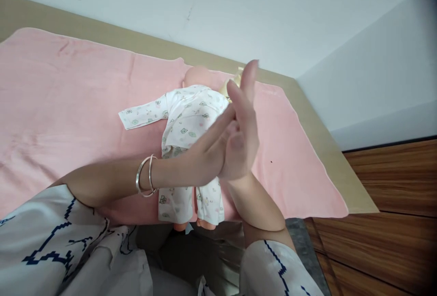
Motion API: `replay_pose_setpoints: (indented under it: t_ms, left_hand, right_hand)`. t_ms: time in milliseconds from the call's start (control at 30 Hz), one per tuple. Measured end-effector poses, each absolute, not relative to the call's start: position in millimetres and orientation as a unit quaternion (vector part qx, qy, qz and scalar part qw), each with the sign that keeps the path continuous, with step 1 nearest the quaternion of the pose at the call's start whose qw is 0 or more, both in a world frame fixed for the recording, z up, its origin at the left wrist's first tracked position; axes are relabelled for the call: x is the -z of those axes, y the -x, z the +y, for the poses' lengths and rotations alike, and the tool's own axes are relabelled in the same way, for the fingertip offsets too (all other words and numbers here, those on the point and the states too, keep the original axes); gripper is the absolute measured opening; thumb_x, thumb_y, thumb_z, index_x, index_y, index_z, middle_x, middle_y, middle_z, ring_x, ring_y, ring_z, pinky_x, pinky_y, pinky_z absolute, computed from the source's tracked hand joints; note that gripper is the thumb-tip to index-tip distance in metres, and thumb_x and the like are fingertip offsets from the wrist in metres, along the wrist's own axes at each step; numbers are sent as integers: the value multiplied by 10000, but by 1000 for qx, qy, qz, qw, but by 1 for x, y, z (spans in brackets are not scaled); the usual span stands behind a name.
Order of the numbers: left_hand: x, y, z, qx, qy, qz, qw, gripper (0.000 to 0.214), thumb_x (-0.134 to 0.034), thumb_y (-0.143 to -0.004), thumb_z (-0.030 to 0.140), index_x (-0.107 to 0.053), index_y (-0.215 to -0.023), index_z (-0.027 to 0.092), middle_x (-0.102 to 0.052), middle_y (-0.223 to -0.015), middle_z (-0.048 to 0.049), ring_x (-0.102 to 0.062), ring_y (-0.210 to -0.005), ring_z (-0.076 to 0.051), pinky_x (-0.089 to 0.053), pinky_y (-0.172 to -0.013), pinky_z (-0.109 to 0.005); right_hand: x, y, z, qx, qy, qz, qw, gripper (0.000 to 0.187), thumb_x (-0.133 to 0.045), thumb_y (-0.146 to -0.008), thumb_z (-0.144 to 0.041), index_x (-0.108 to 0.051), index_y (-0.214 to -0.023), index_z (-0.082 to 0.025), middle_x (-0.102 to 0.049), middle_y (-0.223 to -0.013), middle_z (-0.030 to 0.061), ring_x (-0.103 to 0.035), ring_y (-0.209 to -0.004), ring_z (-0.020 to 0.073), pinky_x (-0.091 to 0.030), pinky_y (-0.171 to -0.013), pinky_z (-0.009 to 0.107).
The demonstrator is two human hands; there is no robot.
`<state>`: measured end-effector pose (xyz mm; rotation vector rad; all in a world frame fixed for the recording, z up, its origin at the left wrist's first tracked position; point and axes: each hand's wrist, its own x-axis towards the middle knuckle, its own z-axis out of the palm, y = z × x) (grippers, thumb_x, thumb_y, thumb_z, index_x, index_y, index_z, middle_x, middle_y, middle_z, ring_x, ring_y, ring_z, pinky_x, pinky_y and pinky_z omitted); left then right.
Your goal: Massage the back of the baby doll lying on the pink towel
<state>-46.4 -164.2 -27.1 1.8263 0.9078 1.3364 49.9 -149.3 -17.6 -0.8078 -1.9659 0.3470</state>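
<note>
My left hand, with two silver bangles at its wrist, meets my right hand palm to palm. They are raised above a baby doll. The right fingers point upward and are stretched out; those of the left lie straight against the right palm, partly hidden. No object shows between them. On its back or front, I cannot tell which, the doll lies in a white printed top and trousers, one sleeve spread to the left. Its feet reach the near table edge, and my forearms cover part of its body.
A pink blanket covers most of the wooden table. Partly behind my right hand is a pale yellow item near the doll's head. A white wall borders the far side, and brown wood panels stand at the right.
</note>
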Motion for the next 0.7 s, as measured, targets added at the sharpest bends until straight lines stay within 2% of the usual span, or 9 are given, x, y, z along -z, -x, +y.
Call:
replay_pose_setpoints:
  t_ms: [100, 200, 267, 333, 433, 500, 567, 700]
  left_hand:
    - [52, 49, -117, -556, -673, 370, 318, 617, -94, -1041, 619, -338, -1521, 316, -458, -1546, -17, -149, -1587, -332, -321, -1280, -531]
    - [95, 60, -66, -595, -624, 417, 286, 580, -235, -1015, 670, -347, -1496, 365, -407, -1597, -6, -149, -1595, -293, -244, -1319, -485]
    - [121, 68, -44, -600, -604, 451, 267, 631, -275, -992, 706, -333, -1506, 345, -365, -1629, -32, -211, -1580, -310, -241, -1308, -513]
    - [137, 74, -35, -589, -606, 471, 251, 690, -234, -986, 726, -355, -1502, 284, -395, -1614, -82, -312, -1543, -316, -286, -1275, -517]
    - [144, 76, -37, -562, -625, 498, 212, 799, -145, -989, 726, -419, -1462, 144, -508, -1515, -181, -466, -1441, -317, -361, -1216, -507]
    - [143, 74, -40, -550, -637, 508, 181, 779, -161, -1002, 701, -450, -1430, 118, -562, -1456, -198, -514, -1392, -307, -381, -1194, -511]
    - [140, 72, -42, -547, -645, 510, 159, 683, -215, -1024, 647, -473, -1405, 142, -589, -1430, -183, -530, -1373, -293, -381, -1191, -512]
    - [140, 72, -41, -549, -646, 512, 139, 595, -262, -1035, 591, -512, -1362, 162, -616, -1391, -175, -555, -1342, -288, -379, -1188, -508]
  right_hand:
    - [36, -45, -129, -161, 336, -797, 476, 581, -148, -1046, -591, -153, -1598, -408, -213, -1681, -100, -137, -1584, 283, -181, -1312, 535]
    - [60, -39, -107, -213, 397, -801, 393, 662, -172, -1043, -607, -96, -1630, -312, -308, -1662, 11, -265, -1552, 286, -284, -1277, 534]
    - [74, -38, -93, -224, 419, -808, 347, 683, -191, -1041, -599, -151, -1630, -254, -376, -1630, 63, -337, -1523, 290, -317, -1257, 536]
    - [85, -41, -77, -208, 423, -822, 320, 685, -195, -1045, -571, -264, -1602, -178, -437, -1591, 116, -407, -1486, 285, -320, -1253, 523]
    - [98, -57, -50, -149, 413, -846, 303, 635, -203, -1051, -524, -455, -1506, -161, -495, -1551, 117, -406, -1487, 253, -253, -1277, 523]
    - [103, -70, -34, -125, 438, -840, 294, 588, -234, -1051, -499, -527, -1453, -184, -482, -1564, 95, -351, -1518, 247, -230, -1279, 538]
    - [105, -78, -28, -113, 498, -813, 279, 574, -263, -1048, -457, -526, -1453, -146, -454, -1578, 129, -348, -1518, 268, -247, -1267, 546]
    - [98, -62, -51, -53, 605, -764, 216, 606, -315, -1028, -345, -438, -1480, 39, -431, -1550, 278, -343, -1507, 363, -278, -1241, 571]
